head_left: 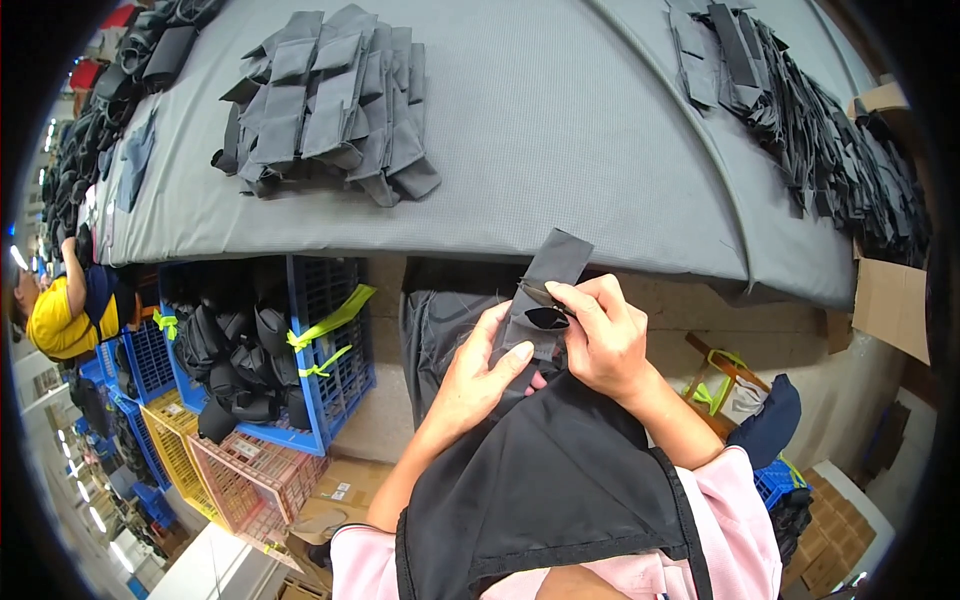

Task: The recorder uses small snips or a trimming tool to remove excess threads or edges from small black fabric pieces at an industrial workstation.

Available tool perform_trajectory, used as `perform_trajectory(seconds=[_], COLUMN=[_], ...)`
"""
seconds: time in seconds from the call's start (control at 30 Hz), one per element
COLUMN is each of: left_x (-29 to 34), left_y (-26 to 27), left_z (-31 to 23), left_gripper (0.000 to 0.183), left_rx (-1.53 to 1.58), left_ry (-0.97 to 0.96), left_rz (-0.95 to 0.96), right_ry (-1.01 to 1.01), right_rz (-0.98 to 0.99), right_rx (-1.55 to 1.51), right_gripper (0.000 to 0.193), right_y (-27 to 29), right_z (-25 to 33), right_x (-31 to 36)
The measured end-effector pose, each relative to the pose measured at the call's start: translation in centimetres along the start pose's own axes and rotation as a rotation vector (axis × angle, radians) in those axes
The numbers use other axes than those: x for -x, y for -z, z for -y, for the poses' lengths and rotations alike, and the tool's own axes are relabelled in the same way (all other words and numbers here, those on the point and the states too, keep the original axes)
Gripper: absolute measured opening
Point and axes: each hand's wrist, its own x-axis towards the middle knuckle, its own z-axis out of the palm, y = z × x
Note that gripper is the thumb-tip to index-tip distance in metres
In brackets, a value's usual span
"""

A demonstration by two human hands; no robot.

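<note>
In front of my lap, both hands hold a dark grey fabric piece (558, 258) with a flat strip at its upper end. My left hand (472, 378) grips its lower left side, thumb lying on the cloth. My right hand (610, 340) is closed in a pinch at the piece's right edge. Between the hands shows a small black leaf-shaped spot (546, 318); whether it is an opening or a separate small item, I cannot tell. A black apron (560, 455) covers my front, and loose dark cloth (435, 325) hangs behind my left hand.
A grey-covered table (540, 130) lies ahead, bearing stacked grey fabric pieces (330, 100) and a long pile of dark strips (800, 130) at right. Left below stands a blue crate (312, 400) of black items. A person in yellow (65, 315) is far left. A cardboard box (893, 308) stands right.
</note>
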Motion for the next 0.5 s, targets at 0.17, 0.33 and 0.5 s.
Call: perform_trajectory(seconds=[0.17,0.33,0.5], left_x=[-0.02,-0.07,0.15], left_y=[-0.07,-0.18,-0.15], left_z=[-0.14,-0.29,-0.38], left_gripper=[0.046,0.045,0.044], left_rx=[-0.032,-0.028,-0.102], left_ry=[-0.020,-0.012,-0.034], left_rz=[-0.018,-0.030,-0.036], right_ry=[0.026,-0.019,0.037], right_rz=[0.010,0.001,-0.012], right_rx=[0.061,0.003,0.056], right_gripper=[0.048,0.048,0.033], right_y=[-0.01,-0.24,0.13], right_z=[0.00,-0.22,0.04], right_x=[0.05,0.26,-0.03])
